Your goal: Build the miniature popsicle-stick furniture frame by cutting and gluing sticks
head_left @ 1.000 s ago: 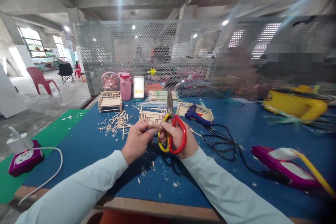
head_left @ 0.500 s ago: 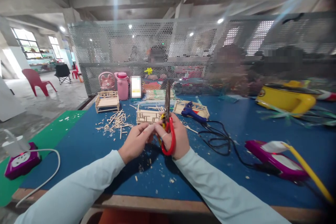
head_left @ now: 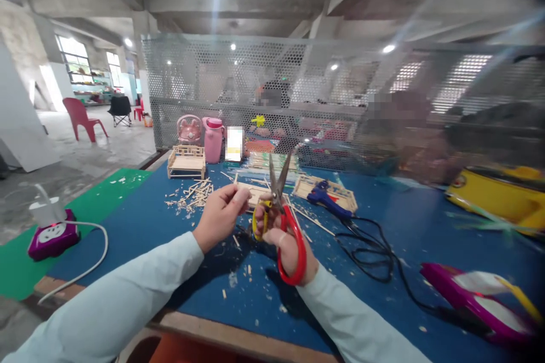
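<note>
My right hand point(head_left: 293, 247) is closed around the handles of a pair of scissors point(head_left: 286, 215) with red and yellow grips. Their blades point up and away from me and stand apart. To their left, my left hand point(head_left: 222, 212) is raised with thumb and fingertips pinched together. Whatever is between those fingertips is too small to make out. Just beyond both hands lies a small wooden stick frame point(head_left: 258, 195), partly covered by them. A pile of short wooden sticks point(head_left: 198, 195) is spread beyond my left hand.
A blue glue gun point(head_left: 326, 198) rests on another stick frame point(head_left: 349, 195), its black cable point(head_left: 370, 261) trailing right. Behind stand a small wooden stick bed point(head_left: 186, 163) and a pink flask point(head_left: 213, 142). Purple power strips point(head_left: 53, 235) flank the table; a mesh screen point(head_left: 191, 74) borders its back.
My hands have come apart, the right moving lower with the scissors. The scissor blades have opened. The camera view has turned somewhat left.
</note>
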{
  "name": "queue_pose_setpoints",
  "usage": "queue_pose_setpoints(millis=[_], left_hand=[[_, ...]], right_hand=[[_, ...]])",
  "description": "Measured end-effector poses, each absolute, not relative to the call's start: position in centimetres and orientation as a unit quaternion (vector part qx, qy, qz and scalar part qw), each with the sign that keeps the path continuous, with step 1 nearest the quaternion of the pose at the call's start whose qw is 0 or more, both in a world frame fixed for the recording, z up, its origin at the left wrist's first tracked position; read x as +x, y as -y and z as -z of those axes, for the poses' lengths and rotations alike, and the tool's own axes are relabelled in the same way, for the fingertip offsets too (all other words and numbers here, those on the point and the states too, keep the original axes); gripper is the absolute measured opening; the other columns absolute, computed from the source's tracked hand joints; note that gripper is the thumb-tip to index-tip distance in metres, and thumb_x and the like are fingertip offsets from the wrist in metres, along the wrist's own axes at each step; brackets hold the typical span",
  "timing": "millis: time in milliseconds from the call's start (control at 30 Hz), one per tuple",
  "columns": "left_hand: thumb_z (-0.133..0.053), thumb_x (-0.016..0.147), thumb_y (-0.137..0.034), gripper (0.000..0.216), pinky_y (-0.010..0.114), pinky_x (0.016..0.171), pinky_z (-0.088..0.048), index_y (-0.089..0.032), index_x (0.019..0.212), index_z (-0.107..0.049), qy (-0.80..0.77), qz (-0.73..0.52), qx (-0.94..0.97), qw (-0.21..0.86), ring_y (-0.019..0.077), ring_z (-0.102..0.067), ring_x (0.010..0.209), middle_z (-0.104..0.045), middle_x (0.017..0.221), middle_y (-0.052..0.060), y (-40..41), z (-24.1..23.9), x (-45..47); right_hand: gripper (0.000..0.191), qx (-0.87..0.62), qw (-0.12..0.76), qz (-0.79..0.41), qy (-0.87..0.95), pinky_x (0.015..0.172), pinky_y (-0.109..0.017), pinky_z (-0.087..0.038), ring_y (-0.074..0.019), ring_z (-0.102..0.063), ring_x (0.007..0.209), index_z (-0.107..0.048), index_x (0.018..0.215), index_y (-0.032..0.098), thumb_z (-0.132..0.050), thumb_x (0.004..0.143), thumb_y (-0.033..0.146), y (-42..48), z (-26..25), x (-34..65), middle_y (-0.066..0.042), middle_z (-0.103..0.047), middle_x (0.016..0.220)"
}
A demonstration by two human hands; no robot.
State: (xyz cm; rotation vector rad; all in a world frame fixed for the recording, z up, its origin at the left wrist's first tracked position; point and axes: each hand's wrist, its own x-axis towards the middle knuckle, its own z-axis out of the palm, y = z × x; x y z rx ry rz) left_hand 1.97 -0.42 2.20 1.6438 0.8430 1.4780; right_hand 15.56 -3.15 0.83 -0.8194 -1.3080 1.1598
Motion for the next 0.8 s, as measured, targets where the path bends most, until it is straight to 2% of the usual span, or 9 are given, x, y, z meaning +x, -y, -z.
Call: queue_pose_setpoints(millis=[167, 367, 633, 800], left_hand=[[-0.049, 0.084, -0.043, 0.035, 0.022, 0.057, -0.038, -0.016, 0.062, -0.053, -0.315, -0.591, 0.645, 0.367, 0.0098, -0.047, 0.057, -0.053, 0.058, -0.001, 0.6, -3.0, 1.4], [-0.05, 0.083, -0.04, 0.035, 0.02, 0.054, -0.037, -0.017, 0.057, -0.047, -0.325, -0.583, 0.659, 0.347, 0.0086, -0.044, 0.054, -0.048, 0.056, -0.003, 0.9, -3.2, 1.3], [-0.048, 0.085, -0.037, 0.033, 0.02, 0.051, -0.036, -0.017, 0.059, -0.048, -0.301, -0.568, 0.676, 0.36, 0.0084, -0.045, 0.051, -0.049, 0.054, -0.003, 0.9, -3.1, 1.3], [-0.047, 0.085, -0.035, 0.032, 0.021, 0.057, -0.039, -0.017, 0.059, -0.05, -0.309, -0.55, 0.697, 0.342, 0.01, -0.049, 0.057, -0.053, 0.058, -0.001, 0.9, -3.2, 1.1]], right_hand=[[0.047, -0.37, 0.491, -0.466, 0.637, 0.073, -0.034, -0.044, -0.0179, -0.052, 0.075, -0.052, 0.1, 0.022, -0.051, 0.054, 0.017, 4.1, -0.9, 15.1, -0.001, -0.058, 0.085], [0.067, -0.393, 0.465, -0.418, 0.674, 0.083, -0.038, -0.044, -0.0217, -0.055, 0.082, -0.049, 0.12, 0.021, -0.051, 0.053, 0.016, 4.5, -1.1, 15.0, -0.004, -0.061, 0.094], [0.065, -0.362, 0.471, -0.441, 0.673, 0.077, -0.036, -0.044, -0.0197, -0.052, 0.078, -0.049, 0.119, 0.022, -0.05, 0.055, 0.018, 4.7, -1.0, 15.1, -0.003, -0.061, 0.092], [0.057, -0.363, 0.481, -0.422, 0.677, 0.073, -0.035, -0.046, -0.0198, -0.053, 0.074, -0.053, 0.113, 0.022, -0.049, 0.056, 0.018, 4.9, -1.2, 14.9, -0.003, -0.061, 0.088]])
